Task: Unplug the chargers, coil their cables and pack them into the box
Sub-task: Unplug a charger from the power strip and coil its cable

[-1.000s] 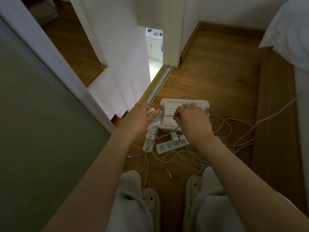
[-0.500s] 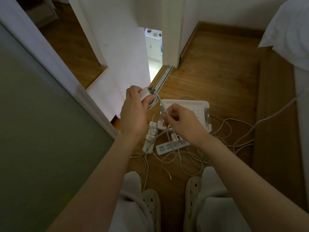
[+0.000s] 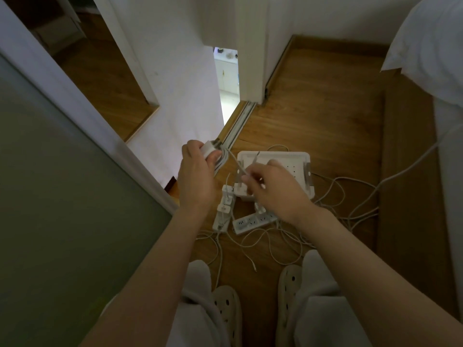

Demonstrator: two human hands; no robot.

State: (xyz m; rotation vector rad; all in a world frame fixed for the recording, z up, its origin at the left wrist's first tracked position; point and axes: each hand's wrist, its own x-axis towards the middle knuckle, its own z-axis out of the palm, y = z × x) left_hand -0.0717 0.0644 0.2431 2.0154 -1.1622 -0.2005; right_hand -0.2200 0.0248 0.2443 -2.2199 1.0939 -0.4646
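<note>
My left hand (image 3: 196,176) grips a white charger (image 3: 209,149) with several loops of its cable bunched against it. From there the cable (image 3: 238,164) runs taut to my right hand (image 3: 274,187), which pinches its free end above the white box (image 3: 298,159) on the floor. Two white power strips (image 3: 253,221) lie below the box, with other chargers (image 3: 226,197) plugged into them. Loose white cables (image 3: 333,194) sprawl over the wooden floor around them.
A white door frame and glass panel (image 3: 62,171) stand close on the left. A sliding-door track (image 3: 239,121) runs ahead. A wooden bed edge (image 3: 406,171) and white bedding (image 3: 431,46) rise on the right. My slippered feet (image 3: 260,309) are just below the cables.
My left hand lifted the charger up and left, away from the box. My right hand slid back toward me along the cable, and more cable now wraps the charger.
</note>
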